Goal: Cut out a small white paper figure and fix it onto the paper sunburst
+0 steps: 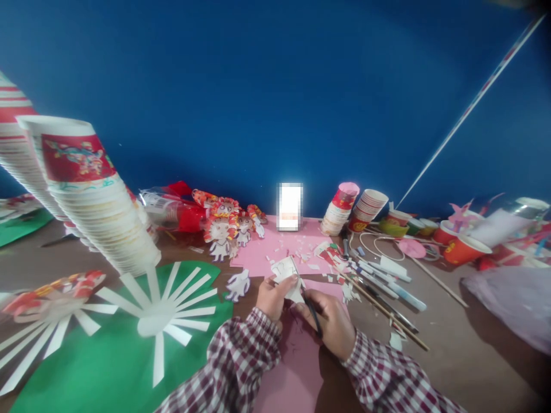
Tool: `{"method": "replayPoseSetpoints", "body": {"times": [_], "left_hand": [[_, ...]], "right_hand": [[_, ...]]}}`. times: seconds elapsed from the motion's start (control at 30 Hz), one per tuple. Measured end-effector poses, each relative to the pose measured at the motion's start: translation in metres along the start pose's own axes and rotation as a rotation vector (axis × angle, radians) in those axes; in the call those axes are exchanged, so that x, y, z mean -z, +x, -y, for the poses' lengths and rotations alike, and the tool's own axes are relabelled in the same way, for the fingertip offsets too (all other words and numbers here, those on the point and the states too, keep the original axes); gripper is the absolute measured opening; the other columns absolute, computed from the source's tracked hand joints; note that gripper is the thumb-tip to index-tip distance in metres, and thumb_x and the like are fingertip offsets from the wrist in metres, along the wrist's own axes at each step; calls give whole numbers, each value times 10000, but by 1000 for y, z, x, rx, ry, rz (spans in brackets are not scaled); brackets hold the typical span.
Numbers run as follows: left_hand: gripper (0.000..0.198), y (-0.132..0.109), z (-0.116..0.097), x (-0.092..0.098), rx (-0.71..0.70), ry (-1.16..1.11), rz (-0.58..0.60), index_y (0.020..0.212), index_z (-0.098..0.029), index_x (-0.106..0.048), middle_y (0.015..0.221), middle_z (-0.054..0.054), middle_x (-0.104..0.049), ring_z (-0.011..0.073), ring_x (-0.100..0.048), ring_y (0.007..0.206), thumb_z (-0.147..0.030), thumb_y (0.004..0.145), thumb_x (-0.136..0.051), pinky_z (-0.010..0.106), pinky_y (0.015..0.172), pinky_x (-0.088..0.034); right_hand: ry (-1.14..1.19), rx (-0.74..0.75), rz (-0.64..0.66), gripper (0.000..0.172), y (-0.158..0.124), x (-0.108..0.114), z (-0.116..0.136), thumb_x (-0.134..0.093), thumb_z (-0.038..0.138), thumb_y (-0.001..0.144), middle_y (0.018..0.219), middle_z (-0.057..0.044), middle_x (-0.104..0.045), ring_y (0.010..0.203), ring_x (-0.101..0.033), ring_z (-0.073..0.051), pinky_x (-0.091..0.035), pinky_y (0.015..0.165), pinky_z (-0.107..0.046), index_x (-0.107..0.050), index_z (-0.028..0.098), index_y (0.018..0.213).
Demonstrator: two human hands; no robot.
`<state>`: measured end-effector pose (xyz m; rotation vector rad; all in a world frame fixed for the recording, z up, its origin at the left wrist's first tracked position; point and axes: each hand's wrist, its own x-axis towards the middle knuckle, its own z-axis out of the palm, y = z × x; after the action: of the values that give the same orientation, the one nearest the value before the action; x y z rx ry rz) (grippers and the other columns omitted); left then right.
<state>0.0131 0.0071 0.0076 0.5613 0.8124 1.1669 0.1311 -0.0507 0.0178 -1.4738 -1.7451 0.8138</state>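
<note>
My left hand [272, 296] is closed in a pinch on a small white paper cut-out [286, 269], held just above the pink sheet [275, 252]. My right hand [329, 321] is closed round a pair of black-handled scissors [313, 312] whose tip meets the lower edge of the cut-out. Both wrists wear red-and-white checked sleeves. Small white paper scraps lie scattered on the pink sheet around the hands.
A tall leaning stack of paper cups [86, 189] rises at the left. A cup cut into white strips [161, 312] lies flat on green paper. Paper dolls [224, 226], cup stacks [357, 209], pens [387, 275], wooden sticks and red cups [467, 249] crowd the back and right.
</note>
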Motion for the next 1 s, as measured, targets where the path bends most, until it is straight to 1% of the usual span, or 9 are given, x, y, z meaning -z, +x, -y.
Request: {"method": "replayPoseSetpoints", "body": {"times": [0.17, 0.27, 0.47, 0.53, 0.6, 0.7, 0.83, 0.93, 1.0], "left_hand": [[225, 1, 1, 1, 8, 0, 17, 615, -81, -626, 523, 32, -621, 104, -540, 446, -208, 476, -750, 211, 456, -421], [238, 0, 0, 1, 14, -12, 12, 616, -83, -620, 515, 25, -618, 104, -540, 440, -202, 461, -755, 212, 455, -424], [269, 1, 4, 0, 14, -31, -46, 627, -79, -619, 511, 35, -620, 113, -543, 432, -212, 442, -761, 219, 442, -424], [282, 2, 6, 0, 15, -47, -56, 641, -83, -618, 509, 36, -618, 124, -545, 428, -223, 441, -760, 231, 441, -425], [288, 2, 5, 0, 11, -59, -61, 653, -90, -616, 510, 32, -616, 125, -543, 425, -232, 446, -758, 233, 438, -423], [273, 0, 1, 0, 29, -25, -76, 638, -96, -612, 541, 41, -628, 126, -558, 454, -226, 447, -758, 221, 443, -424], [265, -8, -3, -5, 48, -10, -139, 668, -125, -581, 565, 27, -635, 104, -539, 421, -251, 496, -738, 191, 374, -376], [283, -12, -2, -9, 39, -38, -100, 710, -131, -556, 584, 11, -636, 84, -525, 413, -214, 506, -733, 168, 355, -353], [287, -14, -2, -12, 30, -31, -78, 730, -130, -551, 573, 0, -626, 81, -522, 416, -196, 513, -726, 160, 350, -345]], "right_hand": [[28, -1, 18, 201, 0, 1, 0, -494, 336, 793, 534, 38, -413, 482, -358, -86, -293, 452, -185, -517, 156, 708], [29, 0, 20, 192, -1, 3, 2, -497, 330, 793, 529, 38, -413, 483, -362, -88, -290, 450, -184, -527, 157, 715], [47, 41, -8, 219, -1, 2, 1, -503, 349, 788, 561, 26, -434, 511, -379, -94, -313, 477, -193, -528, 150, 699], [103, 26, 14, 231, 0, 1, -2, -503, 369, 785, 552, 26, -432, 494, -381, -92, -309, 456, -194, -526, 151, 713], [197, -10, 69, 230, 1, 2, -4, -507, 384, 781, 532, 34, -419, 457, -370, -84, -288, 416, -188, -520, 156, 754], [325, -24, 110, 223, 4, 5, -4, -527, 382, 769, 529, 48, -393, 437, -343, -69, -271, 397, -181, -495, 164, 799], [375, 29, 17, 207, 9, 10, -8, -536, 354, 770, 571, 43, -405, 476, -349, -69, -298, 435, -186, -487, 163, 835], [359, 40, -90, 209, 12, 12, -16, -539, 339, 773, 598, 34, -431, 502, -377, -79, -319, 463, -199, -501, 164, 881], [363, 29, -124, 224, 14, 12, -20, -529, 341, 779, 601, 33, -436, 504, -386, -85, -327, 468, -207, -505, 166, 917]]}}
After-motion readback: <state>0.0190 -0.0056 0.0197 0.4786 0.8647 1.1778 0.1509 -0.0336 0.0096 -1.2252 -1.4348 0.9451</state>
